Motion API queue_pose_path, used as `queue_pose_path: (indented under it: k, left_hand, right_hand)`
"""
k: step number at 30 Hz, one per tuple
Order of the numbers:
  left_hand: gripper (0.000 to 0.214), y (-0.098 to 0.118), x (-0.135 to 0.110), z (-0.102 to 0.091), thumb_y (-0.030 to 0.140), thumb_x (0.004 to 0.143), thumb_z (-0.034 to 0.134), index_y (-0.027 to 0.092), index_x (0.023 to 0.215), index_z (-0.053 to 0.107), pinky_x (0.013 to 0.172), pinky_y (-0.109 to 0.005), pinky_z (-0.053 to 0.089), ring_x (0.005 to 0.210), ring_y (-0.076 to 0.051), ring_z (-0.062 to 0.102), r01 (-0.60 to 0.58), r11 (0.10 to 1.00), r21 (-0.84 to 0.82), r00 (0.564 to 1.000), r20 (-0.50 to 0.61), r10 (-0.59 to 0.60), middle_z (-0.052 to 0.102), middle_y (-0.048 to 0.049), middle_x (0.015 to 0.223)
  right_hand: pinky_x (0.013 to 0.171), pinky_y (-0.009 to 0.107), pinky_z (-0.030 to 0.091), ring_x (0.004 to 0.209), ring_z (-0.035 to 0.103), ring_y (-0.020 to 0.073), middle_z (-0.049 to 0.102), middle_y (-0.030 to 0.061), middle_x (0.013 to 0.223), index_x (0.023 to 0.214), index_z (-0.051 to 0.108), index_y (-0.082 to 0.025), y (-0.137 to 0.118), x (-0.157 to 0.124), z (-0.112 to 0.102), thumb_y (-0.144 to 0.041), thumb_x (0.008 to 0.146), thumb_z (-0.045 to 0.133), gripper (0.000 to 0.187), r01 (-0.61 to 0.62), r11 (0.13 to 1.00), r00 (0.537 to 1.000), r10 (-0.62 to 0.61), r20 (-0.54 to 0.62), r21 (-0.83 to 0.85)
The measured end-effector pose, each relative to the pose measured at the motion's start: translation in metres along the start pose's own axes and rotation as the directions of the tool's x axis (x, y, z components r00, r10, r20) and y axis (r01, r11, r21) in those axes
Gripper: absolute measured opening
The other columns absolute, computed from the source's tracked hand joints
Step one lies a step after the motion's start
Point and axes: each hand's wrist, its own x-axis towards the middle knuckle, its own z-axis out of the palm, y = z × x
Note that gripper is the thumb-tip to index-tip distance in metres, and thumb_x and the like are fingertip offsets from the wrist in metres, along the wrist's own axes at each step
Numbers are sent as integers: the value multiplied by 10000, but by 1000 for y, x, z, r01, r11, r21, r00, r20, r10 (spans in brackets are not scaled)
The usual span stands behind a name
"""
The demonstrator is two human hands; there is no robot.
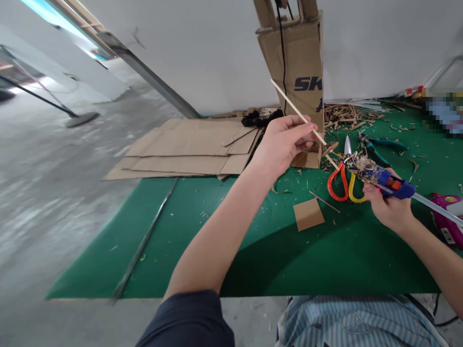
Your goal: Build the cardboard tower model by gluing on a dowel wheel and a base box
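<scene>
My left hand (289,140) is closed on a thin wooden stick (292,105), which slants down to the right. Near the stick's lower end sits a small brown cardboard piece (330,147). In my right hand (388,207) is a blue glue gun (396,185) with a clear glue stick (434,208) coming out of its back. Glue and scraps crust its front, which points at the cardboard piece; whether they touch I cannot tell. Below lie scissors (337,185) with red and yellow handles, partly hidden by the gun. A cardboard square (308,214) and a nail-like metal rod (324,201) lie nearby.
Flat cardboard sheets (188,140) lie at the back left of the green table (275,265). A tall cardboard structure (304,58) stands against the wall. Teal-handled pliers (383,143), cardboard shreds (347,115) and a magenta tool (446,212) are on the right. A dark strip (148,236) lies left.
</scene>
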Motion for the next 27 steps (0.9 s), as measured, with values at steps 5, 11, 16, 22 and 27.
queue_pose_path:
  k: [5,11,16,22,27]
  left_hand:
    - [84,2,-2,2,113,800,692,157,860,654,626,-213,537,671,-101,673,36,999,-1,999,-23,-36,724,-28,812]
    - [97,4,-4,4,87,812,674,148,878,637,646,-219,542,678,-105,697,45,999,2,999,-25,-45,713,-23,812]
    - [106,4,-4,4,82,805,662,150,884,642,664,-230,558,719,-124,716,42,999,-7,999,-21,-42,716,-28,815]
    - [125,4,-5,5,76,793,654,144,896,640,721,-261,584,768,-148,729,40,999,-21,999,-24,-40,716,-35,833]
    - [150,5,-6,5,64,786,647,148,910,634,770,-290,585,793,-157,731,39,999,-12,999,-28,-40,704,-40,847]
  right_hand:
    - [557,320,544,573,612,166,642,9,713,823,560,-251,-4,1,-1,-371,883,665,170,2,1000,1000,-2,-3,-1]
    - [553,316,536,575,608,165,642,12,719,819,560,-252,-4,2,-1,-352,879,676,165,23,1000,1000,-23,-10,19]
    - [558,333,545,570,609,173,641,19,710,823,566,-251,-2,1,-1,-383,886,667,178,-1,1000,1000,1,-8,2]
    - [561,340,548,567,617,175,659,23,724,854,593,-250,2,-1,-1,-389,899,666,164,-31,999,999,31,11,37]
    - [549,328,554,613,647,174,714,48,839,940,631,-231,2,-4,-2,-398,915,645,170,-65,996,996,61,60,61]
